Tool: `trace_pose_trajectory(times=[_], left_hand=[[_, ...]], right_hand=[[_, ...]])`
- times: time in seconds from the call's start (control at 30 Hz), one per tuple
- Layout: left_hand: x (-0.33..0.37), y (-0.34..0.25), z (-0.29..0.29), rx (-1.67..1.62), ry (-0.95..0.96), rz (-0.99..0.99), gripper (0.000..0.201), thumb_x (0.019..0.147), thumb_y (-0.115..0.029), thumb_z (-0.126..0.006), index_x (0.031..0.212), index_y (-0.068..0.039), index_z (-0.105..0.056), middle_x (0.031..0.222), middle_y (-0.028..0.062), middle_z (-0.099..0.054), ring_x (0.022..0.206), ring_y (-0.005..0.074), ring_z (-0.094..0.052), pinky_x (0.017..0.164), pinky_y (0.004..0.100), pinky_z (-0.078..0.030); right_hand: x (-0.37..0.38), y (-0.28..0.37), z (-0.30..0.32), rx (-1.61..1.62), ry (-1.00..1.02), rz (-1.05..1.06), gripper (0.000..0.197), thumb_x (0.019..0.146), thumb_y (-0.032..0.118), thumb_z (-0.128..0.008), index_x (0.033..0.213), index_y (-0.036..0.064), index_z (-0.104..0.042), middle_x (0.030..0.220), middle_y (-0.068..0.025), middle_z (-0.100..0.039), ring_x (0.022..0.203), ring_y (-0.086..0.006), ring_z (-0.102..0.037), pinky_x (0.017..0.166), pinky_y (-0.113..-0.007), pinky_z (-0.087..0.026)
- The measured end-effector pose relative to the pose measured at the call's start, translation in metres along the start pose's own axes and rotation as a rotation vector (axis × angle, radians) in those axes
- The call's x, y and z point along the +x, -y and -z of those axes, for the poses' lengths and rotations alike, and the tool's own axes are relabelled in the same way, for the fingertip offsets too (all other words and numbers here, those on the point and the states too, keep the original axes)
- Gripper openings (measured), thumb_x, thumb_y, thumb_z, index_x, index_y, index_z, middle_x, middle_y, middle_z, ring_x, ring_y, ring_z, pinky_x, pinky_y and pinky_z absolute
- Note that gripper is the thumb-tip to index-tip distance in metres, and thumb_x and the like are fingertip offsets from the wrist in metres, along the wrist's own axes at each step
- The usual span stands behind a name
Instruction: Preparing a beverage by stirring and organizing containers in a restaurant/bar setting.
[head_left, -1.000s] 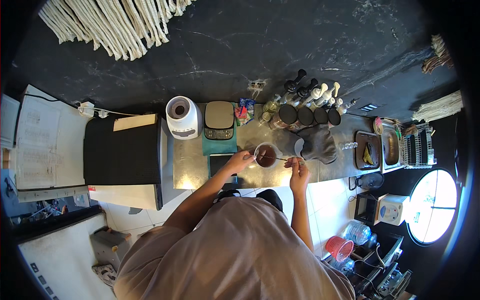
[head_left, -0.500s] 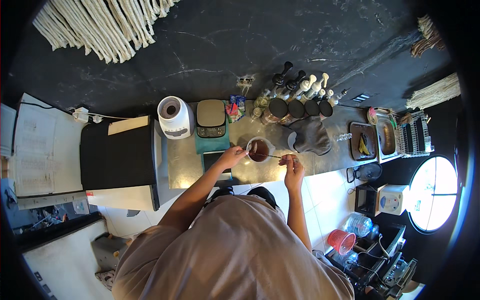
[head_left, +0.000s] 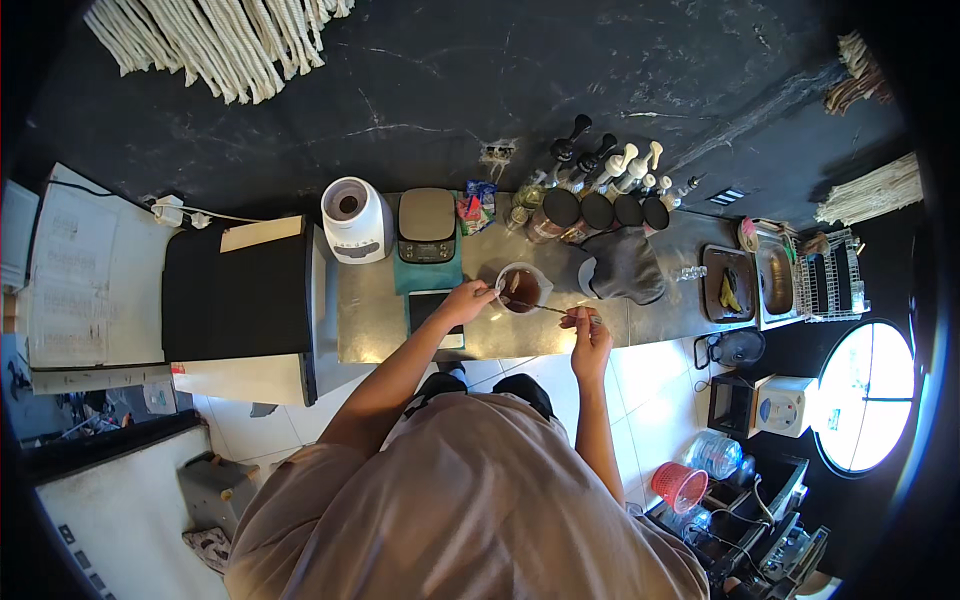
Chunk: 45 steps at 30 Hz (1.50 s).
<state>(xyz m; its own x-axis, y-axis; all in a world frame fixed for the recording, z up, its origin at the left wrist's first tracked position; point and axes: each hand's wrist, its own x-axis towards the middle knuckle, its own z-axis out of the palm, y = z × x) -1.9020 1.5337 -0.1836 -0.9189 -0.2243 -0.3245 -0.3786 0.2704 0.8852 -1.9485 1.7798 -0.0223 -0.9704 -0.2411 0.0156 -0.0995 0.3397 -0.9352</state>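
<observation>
A clear jug (head_left: pixel 535 278) holding brown-red liquid stands near the front edge of the metal counter. At its left rim, the fingers of my left hand (head_left: pixel 464 302) are closed, seemingly on the jug's grip; a small pale spot shows by the fingertips. From the right, my right hand (head_left: pixel 590 340) pinches the end of a long thin bar spoon (head_left: pixel 545 307), which slants across the jug's rim into the liquid. Beneath the left wrist lies a dark flat tablet-like device (head_left: pixel 424 312). Behind it a digital scale (head_left: pixel 426 222) rests on a teal mat (head_left: pixel 410 277).
A white blender base (head_left: pixel 357 228) stands left of the scale. Pump bottles (head_left: pixel 620 165) and black-lidded jars (head_left: pixel 561 208) line the wall. A dark grey cloth (head_left: pixel 630 265) sits right of the jug, before a sink (head_left: pixel 775 275) and dish rack (head_left: pixel 832 280).
The view has shifted slightly. Both hands keep their grip, and the bar spoon stays in the jug at a slightly steeper slant.
</observation>
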Motion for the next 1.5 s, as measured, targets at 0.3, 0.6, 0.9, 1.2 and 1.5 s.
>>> trace_pose_trajectory(times=[0.3, 0.6, 0.9, 1.2, 1.5], left_hand=[[-0.002, -0.008, 0.000, 0.015, 0.011, -0.023, 0.047, 0.093, -0.046, -0.063, 0.095, 0.001, -0.066, 0.086, 0.0181, -0.066, 0.083, 0.0306, -0.063, 0.075, 0.0392, -0.048], [-0.006, -0.014, -0.002, -0.027, -0.017, -0.057, 0.045, 0.094, -0.045, -0.063, 0.090, 0.000, -0.065, 0.071, 0.0082, -0.061, 0.068, 0.0184, -0.058, 0.064, 0.0337, -0.045], [-0.004, -0.009, -0.005, -0.128, -0.004, -0.011, 0.039, 0.097, -0.039, -0.062, 0.105, 0.000, -0.063, 0.087, 0.0083, -0.065, 0.076, 0.0173, -0.061, 0.071, 0.0304, -0.049], [-0.011, 0.011, -0.019, -0.234, -0.087, -0.087, 0.022, 0.103, -0.019, -0.050, 0.117, -0.004, -0.060, 0.101, 0.0060, -0.063, 0.085, 0.0135, -0.063, 0.075, 0.0275, -0.050], [-0.019, 0.005, -0.025, -0.218, -0.177, 0.013, 0.022, 0.103, -0.017, -0.052, 0.119, -0.003, -0.060, 0.101, 0.0061, -0.066, 0.086, 0.0149, -0.066, 0.077, 0.0297, -0.052]], right_hand=[[0.003, 0.004, 0.004, -0.041, 0.006, 0.019, 0.035, 0.105, 0.024, -0.051, 0.093, -0.0046, -0.067, 0.079, -0.0117, -0.070, 0.075, -0.0173, -0.068, 0.073, -0.030, -0.051], [0.014, -0.003, 0.012, -0.039, -0.018, 0.000, 0.033, 0.104, 0.023, -0.052, 0.094, -0.0043, -0.067, 0.078, -0.0120, -0.070, 0.075, -0.0177, -0.068, 0.073, -0.030, -0.051], [0.025, 0.020, 0.019, -0.204, -0.048, 0.069, 0.031, 0.103, 0.021, -0.052, 0.092, -0.0036, -0.067, 0.079, -0.0131, -0.071, 0.075, -0.0193, -0.070, 0.070, -0.031, -0.053], [0.062, -0.003, 0.010, -0.216, 0.089, 0.210, 0.028, 0.101, 0.018, -0.054, 0.090, -0.0040, -0.066, 0.079, -0.0148, -0.071, 0.074, -0.0235, -0.072, 0.068, -0.033, -0.054], [0.093, -0.018, 0.027, -0.115, 0.295, 0.190, 0.025, 0.101, 0.017, -0.055, 0.090, -0.0032, -0.066, 0.082, -0.0136, -0.071, 0.074, -0.0213, -0.071, 0.067, -0.032, -0.054]])
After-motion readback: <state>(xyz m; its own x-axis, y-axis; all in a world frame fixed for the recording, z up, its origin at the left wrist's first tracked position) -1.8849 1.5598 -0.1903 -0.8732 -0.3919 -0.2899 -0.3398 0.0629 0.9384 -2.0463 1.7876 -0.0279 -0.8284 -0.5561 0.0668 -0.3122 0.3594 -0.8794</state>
